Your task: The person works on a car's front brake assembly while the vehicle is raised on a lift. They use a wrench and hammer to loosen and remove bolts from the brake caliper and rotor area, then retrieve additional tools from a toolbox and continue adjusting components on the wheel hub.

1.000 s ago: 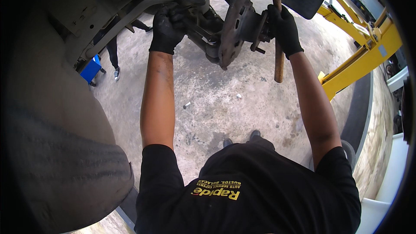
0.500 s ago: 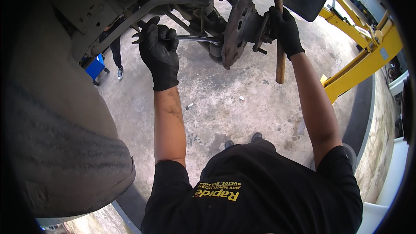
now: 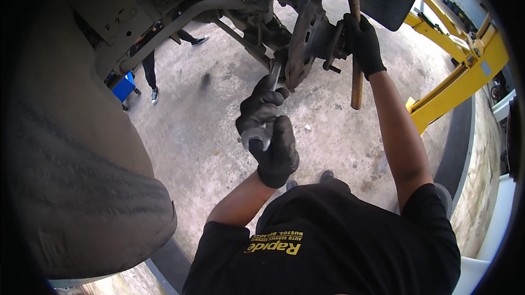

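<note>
My left hand (image 3: 280,144), in a black glove, is closed around a combination wrench (image 3: 276,71). The wrench's open jaw sticks out at the near end of the fist; its far end reaches the back of a rusty brake disc (image 3: 304,35), where its seat on the fastener is hidden. At the wheel hub (image 3: 327,43), my gloved right hand (image 3: 365,46) grips a ball-peen hammer (image 3: 356,90) by its wooden handle. The hammer is nearly upright, head at the top, and some fingers of that hand are hidden beside the hub.
Suspension arms (image 3: 208,4) and the vehicle underbody (image 3: 82,147) hang above and to the left. A yellow lift arm (image 3: 459,87) stands at right. Beyond the suspension are another person's legs (image 3: 149,71) and a blue cart (image 3: 123,88) on the concrete floor.
My left hand has swung the wrench's near end rightward and toward me, with the elbow now bent. My right hand and the hammer have barely shifted. More of the other person's legs shows.
</note>
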A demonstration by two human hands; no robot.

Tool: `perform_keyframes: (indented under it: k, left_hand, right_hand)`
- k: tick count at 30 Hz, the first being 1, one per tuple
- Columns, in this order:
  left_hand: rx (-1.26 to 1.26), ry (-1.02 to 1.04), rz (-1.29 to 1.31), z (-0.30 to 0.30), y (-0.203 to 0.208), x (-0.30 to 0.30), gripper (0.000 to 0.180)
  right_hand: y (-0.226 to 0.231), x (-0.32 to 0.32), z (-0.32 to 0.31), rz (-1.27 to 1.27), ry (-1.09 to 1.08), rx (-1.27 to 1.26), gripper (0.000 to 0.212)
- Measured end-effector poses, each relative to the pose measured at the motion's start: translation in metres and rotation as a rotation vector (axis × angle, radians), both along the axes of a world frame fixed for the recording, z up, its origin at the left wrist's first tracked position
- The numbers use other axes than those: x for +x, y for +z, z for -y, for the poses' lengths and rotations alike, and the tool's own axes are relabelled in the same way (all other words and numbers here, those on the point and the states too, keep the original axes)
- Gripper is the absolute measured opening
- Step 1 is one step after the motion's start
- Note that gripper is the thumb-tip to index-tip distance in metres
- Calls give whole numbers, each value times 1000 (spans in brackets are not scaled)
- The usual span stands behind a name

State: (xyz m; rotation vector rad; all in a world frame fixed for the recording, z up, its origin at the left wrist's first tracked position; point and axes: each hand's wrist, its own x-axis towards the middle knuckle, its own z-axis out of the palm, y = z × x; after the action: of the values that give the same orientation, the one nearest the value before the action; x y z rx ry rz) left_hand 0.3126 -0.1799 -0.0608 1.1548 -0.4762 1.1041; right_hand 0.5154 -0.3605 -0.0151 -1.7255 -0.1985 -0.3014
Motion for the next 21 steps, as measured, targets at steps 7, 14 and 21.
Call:
perform_keyframes:
  k: [7,14,21]
  left_hand:
    - [212,-105,0,-10,-6,-1,30]
    - [250,56,106,-15,-11,12,37]
    - [425,340,263,-28,13,25,33]
  right_hand:
    - [2,-3,-2,13,-2,18,36]
    - [-2,1,-3,23,-39,25,35]
    - [-5,0,-3,114,-221,-89,36]
